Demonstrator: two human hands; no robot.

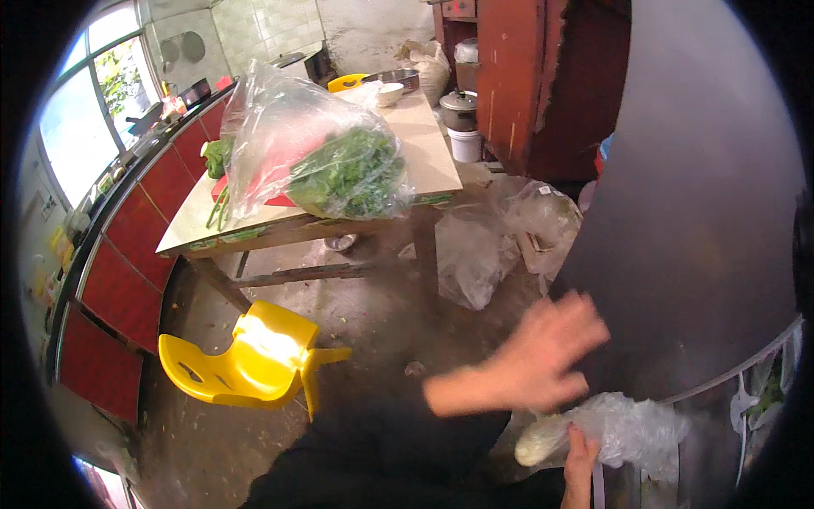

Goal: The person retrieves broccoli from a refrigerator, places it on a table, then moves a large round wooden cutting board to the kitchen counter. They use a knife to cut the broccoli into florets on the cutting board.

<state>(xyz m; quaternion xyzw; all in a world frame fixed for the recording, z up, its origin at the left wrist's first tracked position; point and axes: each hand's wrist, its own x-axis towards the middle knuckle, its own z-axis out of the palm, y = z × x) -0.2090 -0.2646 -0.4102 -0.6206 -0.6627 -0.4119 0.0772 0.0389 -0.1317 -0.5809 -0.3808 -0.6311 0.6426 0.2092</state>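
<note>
My left hand [531,359] is blurred, with its fingers apart and nothing in it. It is held out in front of a large dark grey panel [693,191], which looks like a refrigerator door. Lower down, my right hand [580,450] grips a pale vegetable wrapped in clear plastic [610,429]; its whitish rounded end points left. The wrapping hides what kind of vegetable it is. Below the panel's curved lower edge, white-framed compartments [763,407] hold something green, partly cut off by the picture's rim.
A table [432,153] bears a clear plastic bag of leafy greens [350,172], a white bowl [390,94] and a metal pan [407,79]. A yellow plastic chair [254,362] stands before it. Plastic bags [474,254] lie on the floor beside a reddish-brown cabinet [509,83].
</note>
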